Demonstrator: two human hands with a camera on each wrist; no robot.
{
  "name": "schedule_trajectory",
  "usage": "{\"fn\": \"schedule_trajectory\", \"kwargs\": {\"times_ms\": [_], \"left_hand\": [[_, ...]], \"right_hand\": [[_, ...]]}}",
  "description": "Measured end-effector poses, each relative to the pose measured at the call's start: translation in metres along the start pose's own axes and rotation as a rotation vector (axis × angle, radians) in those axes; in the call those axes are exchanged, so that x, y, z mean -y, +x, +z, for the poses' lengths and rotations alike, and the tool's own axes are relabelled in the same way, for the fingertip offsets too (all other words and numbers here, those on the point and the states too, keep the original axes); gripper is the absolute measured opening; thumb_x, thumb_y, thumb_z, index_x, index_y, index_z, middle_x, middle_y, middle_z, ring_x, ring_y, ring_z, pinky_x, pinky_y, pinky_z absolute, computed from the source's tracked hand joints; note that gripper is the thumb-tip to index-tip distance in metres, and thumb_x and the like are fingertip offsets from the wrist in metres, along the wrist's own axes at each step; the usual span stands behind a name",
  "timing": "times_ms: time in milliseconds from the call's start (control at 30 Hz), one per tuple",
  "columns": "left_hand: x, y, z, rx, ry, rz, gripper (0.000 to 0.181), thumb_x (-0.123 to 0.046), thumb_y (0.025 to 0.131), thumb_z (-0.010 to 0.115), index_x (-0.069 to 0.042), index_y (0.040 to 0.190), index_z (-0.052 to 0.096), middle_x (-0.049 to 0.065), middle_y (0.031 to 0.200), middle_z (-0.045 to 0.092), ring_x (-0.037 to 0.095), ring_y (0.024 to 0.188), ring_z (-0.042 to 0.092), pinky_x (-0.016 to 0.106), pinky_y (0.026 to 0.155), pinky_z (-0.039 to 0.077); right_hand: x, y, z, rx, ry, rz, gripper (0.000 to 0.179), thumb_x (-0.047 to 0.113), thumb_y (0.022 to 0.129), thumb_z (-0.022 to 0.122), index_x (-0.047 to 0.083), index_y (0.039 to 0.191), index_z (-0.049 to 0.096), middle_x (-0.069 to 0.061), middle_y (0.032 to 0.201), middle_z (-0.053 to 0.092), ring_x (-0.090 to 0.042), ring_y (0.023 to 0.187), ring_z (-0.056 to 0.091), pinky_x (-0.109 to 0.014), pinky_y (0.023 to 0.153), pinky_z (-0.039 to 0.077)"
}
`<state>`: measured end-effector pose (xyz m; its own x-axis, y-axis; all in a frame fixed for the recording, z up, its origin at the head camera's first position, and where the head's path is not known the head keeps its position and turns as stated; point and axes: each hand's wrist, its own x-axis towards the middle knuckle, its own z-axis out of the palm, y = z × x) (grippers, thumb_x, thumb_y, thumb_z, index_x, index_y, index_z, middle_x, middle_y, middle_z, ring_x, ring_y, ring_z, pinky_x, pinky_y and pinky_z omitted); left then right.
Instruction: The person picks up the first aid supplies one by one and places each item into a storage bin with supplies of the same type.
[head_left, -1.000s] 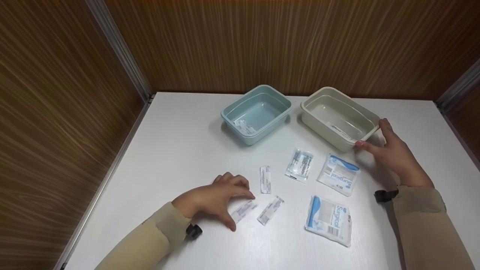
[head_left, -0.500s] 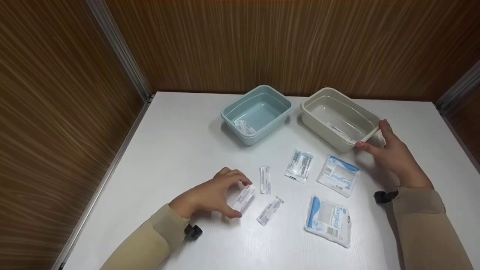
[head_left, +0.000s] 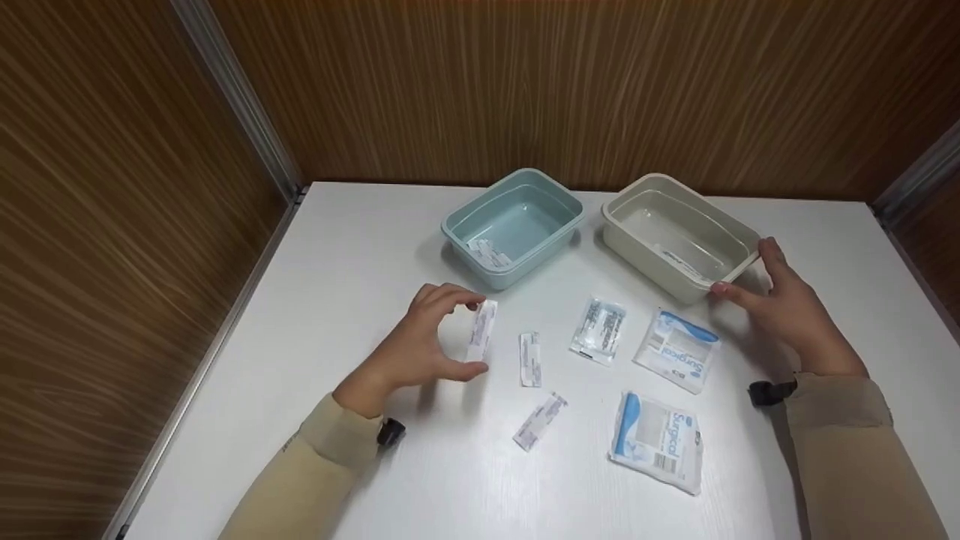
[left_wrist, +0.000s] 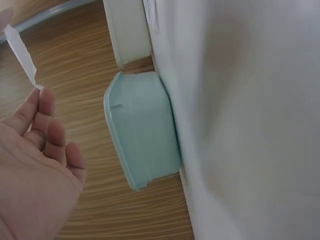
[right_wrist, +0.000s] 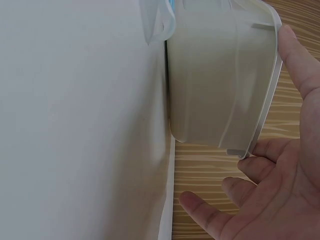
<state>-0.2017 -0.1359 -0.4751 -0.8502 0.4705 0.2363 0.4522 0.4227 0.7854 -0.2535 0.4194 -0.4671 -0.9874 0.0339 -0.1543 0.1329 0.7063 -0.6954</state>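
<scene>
My left hand (head_left: 409, 346) pinches a wrapped adhesive bandage (head_left: 482, 330) between thumb and fingertips. It is a narrow white strip with purple print, held upright above the table, in front of the light blue tub (head_left: 480, 271). In the left wrist view the white strip (left_wrist: 21, 54) shows almost edge-on, and the other fingers are curled. My right hand (head_left: 796, 315) grips the near right end of the cream tub (head_left: 649, 259), thumb on one side of the rim and forefinger on the other. Two similar wrapped bandages, one upper (head_left: 530, 360) and one lower (head_left: 540, 421), lie on the table.
A clear-and-white packet (head_left: 599, 330) and two blue-and-white "Surgical" packs, one farther (head_left: 678, 351) and one nearer (head_left: 658, 442), lie in front of the cream tub. Small wrappers (head_left: 489, 253) lie inside the blue tub, and a white strip (head_left: 677, 262) inside the cream one. Wood-grain panels (head_left: 555, 90) enclose the table.
The left hand has picked up the wrapped bandage from the table and moved it up and away toward the blue tub. The right hand has stayed at the cream tub.
</scene>
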Motion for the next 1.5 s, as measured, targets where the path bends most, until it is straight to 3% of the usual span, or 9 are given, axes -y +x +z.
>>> {"fn": "schedule_trajectory", "kwargs": {"times_ms": [267, 500, 667, 1000, 1133, 1367, 1500], "left_hand": [[-0.006, 0.021, -0.008, -0.148, 0.079, -0.032, 0.088, -0.039, 0.076, 0.107, -0.016, 0.151, 0.068, -0.001, 0.148, 0.066, 0.027, 0.14, 0.048, 0.054, 0.125, 0.047], [-0.008, 0.06, -0.015, -0.255, 0.102, -0.094, 0.09, -0.044, 0.08, 0.104, -0.015, 0.155, 0.065, 0.003, 0.15, 0.064, 0.026, 0.14, 0.045, 0.053, 0.127, 0.048], [-0.004, 0.09, -0.016, -0.297, 0.09, -0.161, 0.09, -0.047, 0.082, 0.103, -0.017, 0.157, 0.063, 0.002, 0.151, 0.062, 0.026, 0.144, 0.045, 0.053, 0.13, 0.045], [0.01, 0.138, -0.013, -0.349, 0.091, -0.311, 0.091, -0.052, 0.085, 0.1, -0.022, 0.161, 0.061, 0.0, 0.152, 0.062, 0.024, 0.145, 0.042, 0.052, 0.126, 0.042], [0.014, 0.145, -0.009, -0.339, 0.074, -0.346, 0.092, -0.049, 0.087, 0.099, -0.022, 0.165, 0.058, 0.0, 0.156, 0.06, 0.025, 0.148, 0.041, 0.052, 0.128, 0.042], [0.015, 0.147, -0.006, -0.285, 0.114, -0.376, 0.116, -0.057, 0.081, 0.101, -0.024, 0.176, 0.043, 0.001, 0.165, 0.052, 0.028, 0.151, 0.036, 0.053, 0.13, 0.042], [0.019, 0.146, -0.007, -0.289, 0.109, -0.386, 0.115, -0.057, 0.082, 0.1, -0.024, 0.176, 0.043, 0.001, 0.165, 0.051, 0.028, 0.151, 0.035, 0.053, 0.129, 0.042]], "right_hand": [[0.005, 0.0, 0.0, 0.0, -0.022, 0.021, 0.129, 0.074, 0.1, 0.073, 0.028, 0.179, -0.018, 0.001, 0.186, -0.029, -0.057, 0.173, -0.015, -0.087, 0.132, 0.005], [0.002, -0.002, 0.0, 0.005, 0.009, 0.042, 0.129, 0.075, 0.099, 0.073, 0.031, 0.178, -0.02, 0.002, 0.185, -0.03, -0.055, 0.172, -0.019, -0.087, 0.132, 0.0], [0.003, 0.0, -0.001, -0.004, 0.002, 0.039, 0.129, 0.074, 0.099, 0.074, 0.03, 0.178, -0.019, 0.002, 0.185, -0.029, -0.055, 0.173, -0.017, -0.087, 0.132, 0.002], [0.003, -0.001, -0.001, -0.004, -0.011, 0.01, 0.127, 0.067, 0.103, 0.074, 0.026, 0.179, -0.018, -0.003, 0.187, -0.027, -0.059, 0.173, -0.01, -0.086, 0.133, 0.005], [0.003, -0.002, 0.001, -0.003, -0.019, -0.003, 0.126, 0.066, 0.104, 0.074, 0.024, 0.179, -0.017, -0.003, 0.187, -0.026, -0.058, 0.173, -0.01, -0.085, 0.134, 0.005], [0.005, -0.003, 0.002, -0.009, -0.011, 0.006, 0.127, 0.069, 0.101, 0.075, 0.029, 0.179, -0.017, 0.001, 0.187, -0.026, -0.056, 0.174, -0.011, -0.085, 0.134, 0.005], [0.006, -0.004, 0.002, -0.007, 0.001, 0.003, 0.127, 0.068, 0.102, 0.075, 0.028, 0.179, -0.017, 0.0, 0.187, -0.026, -0.055, 0.174, -0.012, -0.085, 0.134, 0.003]]}}
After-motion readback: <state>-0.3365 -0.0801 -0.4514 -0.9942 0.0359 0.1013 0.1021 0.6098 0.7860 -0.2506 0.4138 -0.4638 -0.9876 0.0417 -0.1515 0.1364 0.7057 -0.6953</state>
